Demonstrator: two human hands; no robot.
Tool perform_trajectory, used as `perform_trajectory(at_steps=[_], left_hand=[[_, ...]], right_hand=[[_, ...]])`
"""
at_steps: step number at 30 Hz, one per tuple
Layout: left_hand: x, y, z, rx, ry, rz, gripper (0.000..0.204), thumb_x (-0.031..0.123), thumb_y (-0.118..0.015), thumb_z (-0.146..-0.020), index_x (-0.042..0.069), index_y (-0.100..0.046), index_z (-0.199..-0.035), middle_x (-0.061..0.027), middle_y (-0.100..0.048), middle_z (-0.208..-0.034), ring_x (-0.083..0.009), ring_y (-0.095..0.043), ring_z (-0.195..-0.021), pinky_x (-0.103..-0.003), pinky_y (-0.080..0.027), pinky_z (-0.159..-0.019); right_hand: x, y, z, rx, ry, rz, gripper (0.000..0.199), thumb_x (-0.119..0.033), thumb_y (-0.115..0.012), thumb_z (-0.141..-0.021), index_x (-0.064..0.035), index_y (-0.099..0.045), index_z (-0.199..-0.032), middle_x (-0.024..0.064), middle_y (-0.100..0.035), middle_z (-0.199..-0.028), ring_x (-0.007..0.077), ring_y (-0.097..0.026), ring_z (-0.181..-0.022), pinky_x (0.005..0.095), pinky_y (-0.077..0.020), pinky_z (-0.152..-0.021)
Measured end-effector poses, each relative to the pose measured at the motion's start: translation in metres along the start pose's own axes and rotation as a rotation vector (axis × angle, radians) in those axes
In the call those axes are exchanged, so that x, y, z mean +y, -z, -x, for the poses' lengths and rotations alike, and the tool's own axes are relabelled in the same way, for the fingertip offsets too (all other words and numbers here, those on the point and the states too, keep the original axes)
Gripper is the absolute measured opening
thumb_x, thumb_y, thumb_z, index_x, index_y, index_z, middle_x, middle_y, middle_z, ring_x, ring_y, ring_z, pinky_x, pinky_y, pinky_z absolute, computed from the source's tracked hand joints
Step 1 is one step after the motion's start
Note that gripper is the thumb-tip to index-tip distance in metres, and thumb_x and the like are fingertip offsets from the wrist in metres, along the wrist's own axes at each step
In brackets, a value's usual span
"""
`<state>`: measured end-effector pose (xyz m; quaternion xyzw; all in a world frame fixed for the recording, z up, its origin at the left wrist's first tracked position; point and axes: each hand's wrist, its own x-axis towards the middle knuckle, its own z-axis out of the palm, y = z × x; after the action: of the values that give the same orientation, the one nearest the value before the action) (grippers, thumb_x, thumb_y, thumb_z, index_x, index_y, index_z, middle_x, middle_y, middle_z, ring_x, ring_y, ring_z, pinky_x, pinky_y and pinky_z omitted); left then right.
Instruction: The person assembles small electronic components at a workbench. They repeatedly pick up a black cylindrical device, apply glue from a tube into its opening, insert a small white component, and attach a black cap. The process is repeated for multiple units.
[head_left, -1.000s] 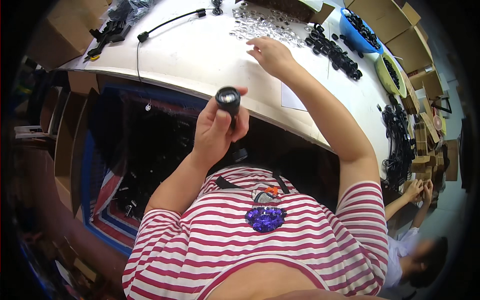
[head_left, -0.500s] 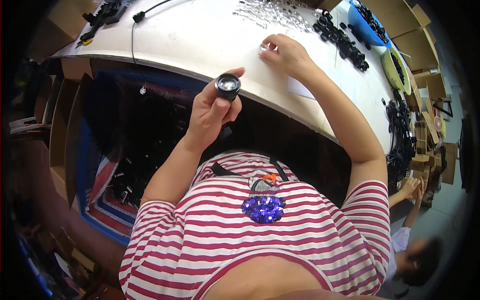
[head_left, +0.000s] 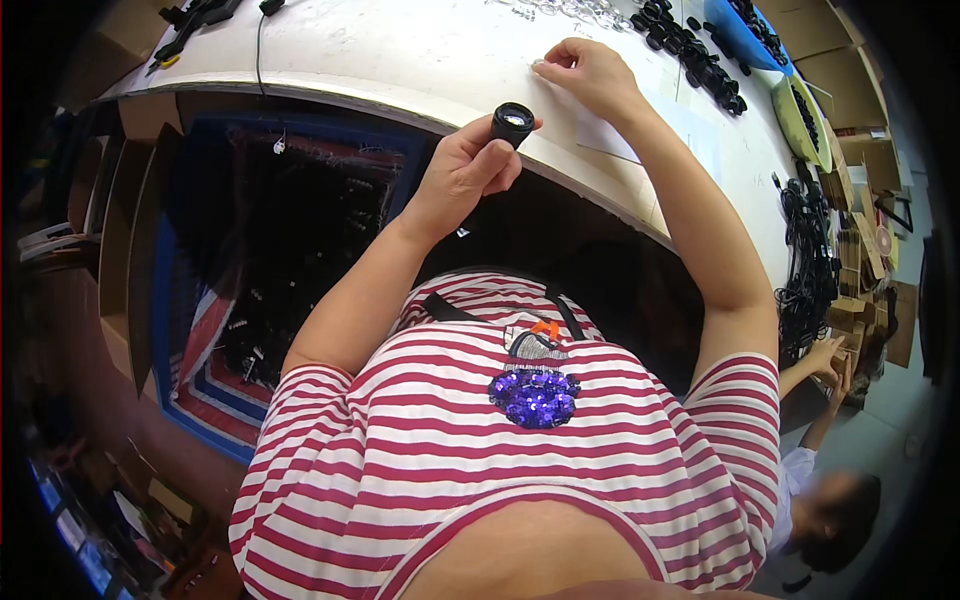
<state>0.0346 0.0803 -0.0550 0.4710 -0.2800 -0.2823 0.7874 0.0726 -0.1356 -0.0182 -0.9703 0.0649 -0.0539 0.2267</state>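
Left hand [head_left: 462,172]: fingers clamped around a short black cylinder [head_left: 511,122], glass end facing up, axis roughly upright, at the near counter [head_left: 400,60] edge.
Right hand [head_left: 588,72]: fingers pinched together on the counter, farther right of the cylinder.
Far right: black parts [head_left: 690,50].

I see a white, round-edged surface [head_left: 400,60] curving across the top of the view. Lying on it: black tools and a thin black cable [head_left: 258,45] at the far left, a scatter of small clear parts [head_left: 560,10] at the top edge, a row of small black cylindrical parts [head_left: 690,50], a white paper sheet [head_left: 610,135], a blue tray [head_left: 745,35], a yellow-green bowl [head_left: 805,125]. The right hand [head_left: 590,75] rests on it.
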Motion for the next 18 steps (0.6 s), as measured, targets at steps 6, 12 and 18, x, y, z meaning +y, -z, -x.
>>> perform_trajectory(at_steps=[6, 12, 18], left_hand=[[-0.006, -0.001, -0.005, -0.053, 0.060, 0.040, 0.039, 0.034, -0.054, -0.089, 0.003, -0.054, -0.113, 0.0045, -0.044, -0.061, -0.0029, -0.035, -0.054, -0.016, -0.028, -0.050], [-0.011, -0.020, -0.010, -0.120, 0.109, 0.019, 0.036, 0.038, -0.060, -0.083, 0.007, -0.056, -0.101, 0.0026, -0.047, -0.063, -0.0044, -0.037, -0.054, -0.017, -0.027, -0.049], [-0.015, -0.037, -0.012, -0.175, 0.120, -0.010, 0.031, 0.031, -0.058, -0.084, 0.006, -0.055, -0.102, 0.0018, -0.048, -0.064, -0.0047, -0.038, -0.054, -0.017, -0.028, -0.048]], right_hand=[[-0.038, 0.059, 0.058, -0.193, 0.227, -0.433, 0.024, -0.022, -0.069, -0.076, -0.0034, -0.066, -0.091, 0.0011, -0.061, -0.078, 0.0063, -0.050, -0.068, 0.0199, -0.0402, -0.063], [-0.034, 0.067, 0.090, -0.205, 0.284, -0.409, 0.019, -0.016, -0.072, -0.072, -0.0089, -0.069, -0.089, -0.0027, -0.058, -0.075, 0.0058, -0.041, -0.064, 0.0193, -0.0334, -0.055], [-0.025, 0.078, 0.109, -0.234, 0.190, -0.456, 0.022, -0.013, -0.073, -0.071, -0.0087, -0.070, -0.092, -0.0018, -0.060, -0.077, 0.0058, -0.042, -0.063, 0.0191, -0.0338, -0.055]])
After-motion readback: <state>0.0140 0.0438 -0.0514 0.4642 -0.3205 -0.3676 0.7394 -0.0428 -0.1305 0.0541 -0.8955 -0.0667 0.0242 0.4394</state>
